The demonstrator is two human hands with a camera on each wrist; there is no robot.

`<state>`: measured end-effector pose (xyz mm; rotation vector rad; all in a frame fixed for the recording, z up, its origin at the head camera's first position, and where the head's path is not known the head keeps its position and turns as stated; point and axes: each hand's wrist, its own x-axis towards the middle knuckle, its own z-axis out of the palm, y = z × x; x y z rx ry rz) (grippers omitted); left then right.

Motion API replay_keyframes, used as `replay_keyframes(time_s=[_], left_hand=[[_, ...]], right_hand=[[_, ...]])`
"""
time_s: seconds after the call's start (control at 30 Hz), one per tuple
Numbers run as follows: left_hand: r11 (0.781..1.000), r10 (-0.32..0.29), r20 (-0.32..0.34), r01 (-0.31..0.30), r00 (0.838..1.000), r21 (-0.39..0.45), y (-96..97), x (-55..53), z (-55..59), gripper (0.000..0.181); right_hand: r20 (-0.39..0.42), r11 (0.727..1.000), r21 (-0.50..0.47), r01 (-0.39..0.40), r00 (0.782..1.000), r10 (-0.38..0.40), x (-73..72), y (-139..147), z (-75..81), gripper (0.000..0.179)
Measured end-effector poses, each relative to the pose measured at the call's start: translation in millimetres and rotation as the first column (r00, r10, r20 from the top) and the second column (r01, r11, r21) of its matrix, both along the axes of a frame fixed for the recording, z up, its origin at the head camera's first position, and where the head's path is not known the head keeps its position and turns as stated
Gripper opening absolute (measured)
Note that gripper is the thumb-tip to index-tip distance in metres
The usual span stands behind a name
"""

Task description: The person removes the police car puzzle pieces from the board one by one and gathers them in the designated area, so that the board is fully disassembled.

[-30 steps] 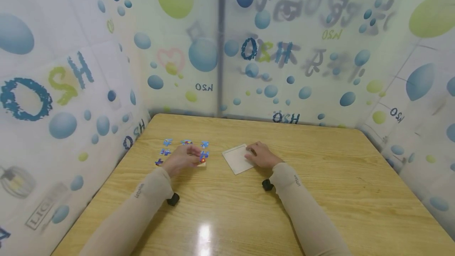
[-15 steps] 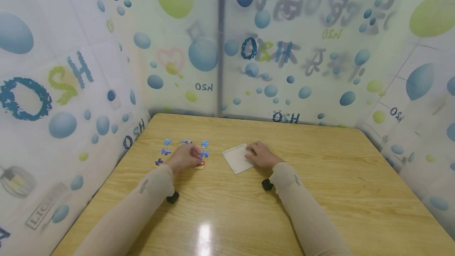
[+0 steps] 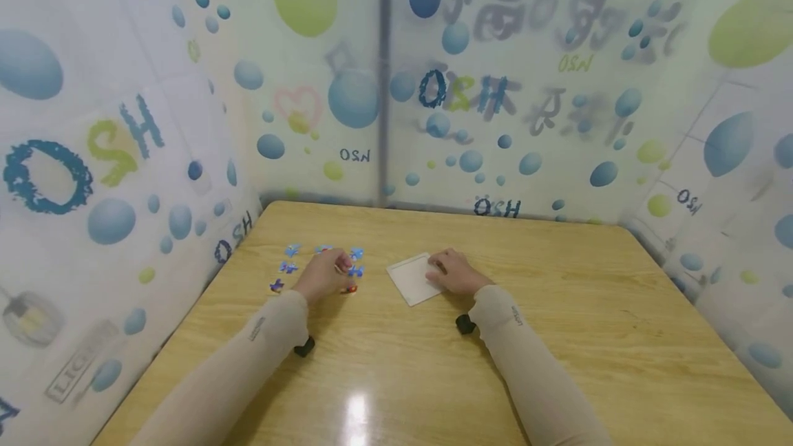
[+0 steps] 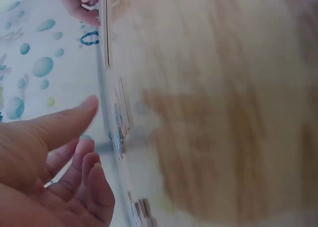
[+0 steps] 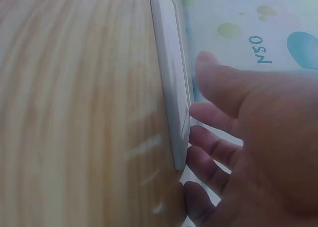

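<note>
Blue jigsaw pieces lie apart in rows at the left of the table. My left hand is over them, thumb and loosely bent fingers apart with nothing seen between them in the left wrist view. Right by its fingertips lies a red and dark piece; a blue piece is just beyond. Other pieces, such as a blue one and a dark blue one, lie around the hand, which hides part of the group. My right hand rests its relaxed fingertips on a flat pale square puzzle tray.
The wooden table has rounded far corners and meets printed curtain walls at the back and sides. Black wrist cameras are strapped under both sleeves, the left camera low over the table.
The red piece, tilted at my left fingertips a second ago, now lies flat on the table. The left hand has come off it and opened slightly. My right hand and the tray have stayed put.
</note>
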<state>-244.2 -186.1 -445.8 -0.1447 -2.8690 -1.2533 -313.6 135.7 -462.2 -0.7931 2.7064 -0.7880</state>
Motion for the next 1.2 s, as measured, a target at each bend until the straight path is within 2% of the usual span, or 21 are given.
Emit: replay_keyframes(time_s=[0.23, 0.4, 0.57, 0.73, 0.93, 1.2], left_hand=[[0.992, 0.067, 0.005, -0.067, 0.998, 0.110, -15.9, 8.4, 12.5, 0.029], [0.987, 0.088, -0.001, -0.087, 0.996, 0.136, -19.5, 7.3, 16.0, 0.028], [0.986, 0.076, -0.019, -0.072, 0.997, 0.147, -12.6, 5.9, 19.3, 0.026], [0.984, 0.048, -0.030, -0.042, 0.998, 0.173, -5.4, 2.9, 19.6, 0.026], [0.985, 0.007, -0.047, 0.002, 0.999, 0.172, 2.1, 3.4, 18.4, 0.027], [0.988, -0.008, -0.057, 0.017, 0.998, 0.155, 5.0, 4.8, 22.5, 0.029]], right_hand=[[0.020, 0.999, 0.045, 0.027, 0.999, -0.028, 3.8, 1, 3.7, 0.048], [0.000, 0.992, 0.104, 0.070, 0.997, -0.071, 9.9, 7, 10.7, 0.052], [-0.040, 0.978, 0.177, 0.114, 0.993, -0.109, 15.7, 13, 14.0, 0.045], [-0.076, 0.959, 0.251, 0.128, 0.991, -0.112, 18.1, 17, 13.3, 0.043], [-0.076, 0.959, 0.248, 0.139, 0.989, -0.124, 20.4, 20, 11.7, 0.044], [-0.077, 0.968, 0.221, 0.120, 0.991, -0.106, 19.7, 19, 12.1, 0.046]])
